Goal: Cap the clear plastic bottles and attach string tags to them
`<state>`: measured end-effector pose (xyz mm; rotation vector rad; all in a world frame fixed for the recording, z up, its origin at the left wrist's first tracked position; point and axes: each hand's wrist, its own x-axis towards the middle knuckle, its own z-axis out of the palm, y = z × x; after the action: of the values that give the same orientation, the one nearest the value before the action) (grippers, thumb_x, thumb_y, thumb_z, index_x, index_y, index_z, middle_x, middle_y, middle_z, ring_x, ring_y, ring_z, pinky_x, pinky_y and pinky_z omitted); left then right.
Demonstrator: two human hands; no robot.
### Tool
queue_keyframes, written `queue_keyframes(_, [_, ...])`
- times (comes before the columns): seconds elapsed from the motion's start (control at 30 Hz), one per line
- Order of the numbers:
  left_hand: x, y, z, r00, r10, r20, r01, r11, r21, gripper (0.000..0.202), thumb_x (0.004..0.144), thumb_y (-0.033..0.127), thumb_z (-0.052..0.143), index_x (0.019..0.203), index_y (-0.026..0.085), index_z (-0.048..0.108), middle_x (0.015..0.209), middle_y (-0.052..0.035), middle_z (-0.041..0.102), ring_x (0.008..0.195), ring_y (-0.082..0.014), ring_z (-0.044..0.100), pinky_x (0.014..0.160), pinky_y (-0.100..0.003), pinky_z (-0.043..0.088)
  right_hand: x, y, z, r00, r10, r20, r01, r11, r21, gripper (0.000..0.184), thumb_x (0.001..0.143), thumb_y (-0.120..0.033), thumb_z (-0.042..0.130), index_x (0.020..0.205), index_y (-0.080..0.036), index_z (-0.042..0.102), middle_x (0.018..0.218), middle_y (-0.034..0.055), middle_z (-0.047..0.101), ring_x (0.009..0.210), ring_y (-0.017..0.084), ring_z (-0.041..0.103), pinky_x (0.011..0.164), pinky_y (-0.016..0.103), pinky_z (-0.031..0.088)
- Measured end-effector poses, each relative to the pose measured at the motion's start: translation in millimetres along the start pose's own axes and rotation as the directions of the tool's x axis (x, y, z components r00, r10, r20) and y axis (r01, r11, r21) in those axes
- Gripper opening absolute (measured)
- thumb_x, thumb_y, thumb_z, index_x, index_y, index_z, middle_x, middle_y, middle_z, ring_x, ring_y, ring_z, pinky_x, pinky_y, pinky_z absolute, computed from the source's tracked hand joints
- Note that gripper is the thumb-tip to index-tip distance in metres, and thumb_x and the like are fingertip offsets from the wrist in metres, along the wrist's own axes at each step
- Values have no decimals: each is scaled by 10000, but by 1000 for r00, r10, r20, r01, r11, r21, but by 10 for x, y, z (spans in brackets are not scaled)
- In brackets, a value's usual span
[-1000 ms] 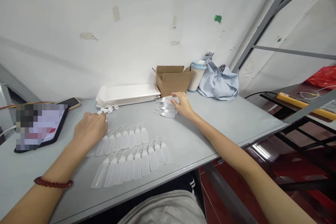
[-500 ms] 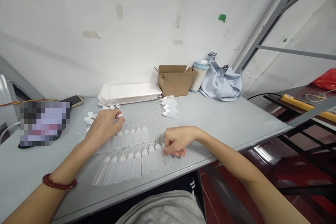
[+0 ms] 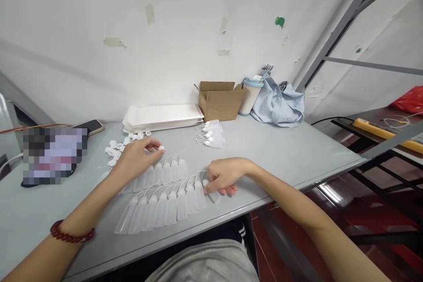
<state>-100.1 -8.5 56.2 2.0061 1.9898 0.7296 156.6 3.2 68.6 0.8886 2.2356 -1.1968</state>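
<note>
My left hand [image 3: 140,154] pinches a small white cap [image 3: 161,148] between thumb and forefinger, just above the back row of bottles. My right hand [image 3: 223,176] is closed on a translucent squeeze bottle [image 3: 214,197] at the right end of the front row; my fingers cover much of it. The front row of bottles [image 3: 161,209] lies flat, each with a white top and a thin string. Behind it lies a second row of similar bottles [image 3: 167,172], partly under my left forearm. Loose white caps [image 3: 114,145] lie in a pile beyond my left hand.
Several more stringed bottles [image 3: 211,134] lie before an open cardboard box [image 3: 221,103]. White flat packaging [image 3: 163,116] rests against the wall. A lidded cup [image 3: 251,97] and a blue cloth bag [image 3: 279,101] stand at the back right. A phone [image 3: 95,127] lies at left.
My left hand has moved right with the cap, away from the cap pile. My right hand stays at the row's end, and the bottle in it has tilted a little to the right.
</note>
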Motion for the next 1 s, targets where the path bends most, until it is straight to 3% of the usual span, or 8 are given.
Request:
queue_keyframes(0.13, [-11, 27, 6, 994, -1, 111, 20, 985, -173, 395, 688, 571, 597, 816, 205, 674, 820, -44, 701, 721, -223, 637, 664, -315, 479, -3, 19, -25, 998, 50, -48, -53, 997, -53, 452, 823, -448, 521, 483, -150, 541, 410, -2, 567, 378, 104, 538, 535, 249, 479])
queue_keyframes(0.23, [-25, 50, 15, 981, 7, 195, 48, 960, -277, 418, 684, 599, 631, 817, 205, 670, 838, -43, 695, 804, -236, 642, 695, -314, 474, -32, 45, -64, 995, -18, -100, 12, 998, -63, 425, 824, -409, 530, 487, -149, 536, 444, -3, 585, 422, 91, 537, 541, 228, 452])
queue_keyframes(0.37, [-80, 134, -5, 955, 99, 279, 25, 913, -408, 365, 697, 560, 679, 817, 216, 670, 872, -27, 688, 851, -216, 626, 743, -303, 465, -74, 89, -109, 959, -117, -257, 125, 992, 13, 326, 805, -353, 592, 560, -141, 558, 517, -8, 614, 494, 83, 547, 512, 199, 393])
queue_keyframes(0.5, [-144, 224, -18, 920, 169, 355, 38, 859, -510, 330, 711, 523, 709, 848, 224, 685, 858, -9, 679, 821, -181, 614, 749, -277, 469, -59, 108, -93, 865, -279, -417, 377, 910, 173, 281, 829, -379, 613, 698, -131, 614, 641, -2, 638, 581, 81, 583, 552, 195, 416])
queue_keyframes(0.67, [-187, 246, 17, 910, 189, 370, 97, 769, -632, 276, 721, 463, 732, 871, 233, 698, 804, 11, 665, 768, -143, 595, 722, -242, 478, 24, 93, -31, 754, -283, -593, 518, 811, 271, 288, 772, -409, 699, 843, -139, 628, 695, -7, 629, 579, 105, 638, 521, 207, 417])
queue_keyframes(0.87, [-249, 337, 38, 922, 195, 334, 112, 691, -714, 247, 685, 416, 777, 843, 237, 715, 795, 14, 671, 757, -128, 603, 694, -211, 495, 172, 106, 26, 517, -236, -823, 450, 893, 27, 290, 708, -336, 767, 724, -156, 540, 572, -64, 517, 482, 60, 463, 491, 207, 328])
queue_keyframes(1.0, [-276, 407, 96, 953, 116, 280, 123, 696, -707, 254, 670, 405, 782, 830, 221, 712, 820, -1, 691, 787, -146, 628, 724, -229, 513, 251, 106, 73, 440, -293, -849, 324, 933, -155, 301, 726, -320, 751, 702, -172, 489, 591, -66, 480, 517, 65, 408, 510, 207, 303])
